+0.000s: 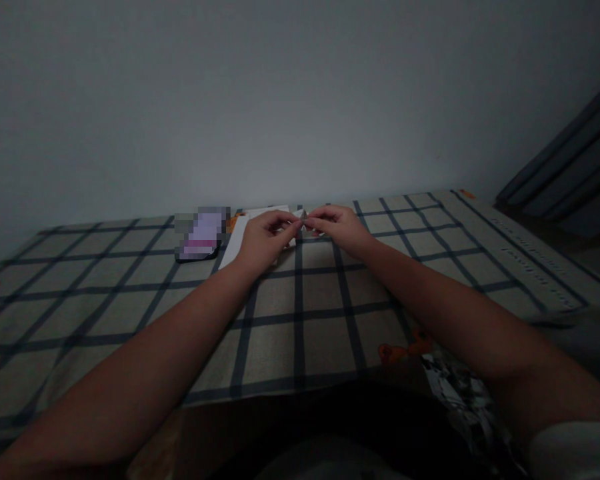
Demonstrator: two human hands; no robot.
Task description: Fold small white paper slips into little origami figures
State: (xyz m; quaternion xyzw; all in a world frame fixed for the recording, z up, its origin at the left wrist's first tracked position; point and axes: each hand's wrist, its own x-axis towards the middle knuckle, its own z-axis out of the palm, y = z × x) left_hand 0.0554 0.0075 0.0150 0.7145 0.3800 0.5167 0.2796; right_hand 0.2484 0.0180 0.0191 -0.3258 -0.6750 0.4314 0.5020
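My left hand (273, 233) and my right hand (337, 225) meet over the far part of the table. Between their fingertips they pinch a small piece of folded white paper (303, 215); the fingers cover much of it, so its full shape is hidden. Both thumbs press against the index fingers at the piece. Under and behind my left hand lie flat white sheets of paper (234, 241), partly covered by that hand.
A phone (203, 230) with a blurred lit screen lies left of the sheets. The checked tablecloth (325, 327) spreads over the table, with orange ties (405, 348) at its near edge. A pale wall (300, 100) stands behind; a dark curtain (570, 143) hangs at right.
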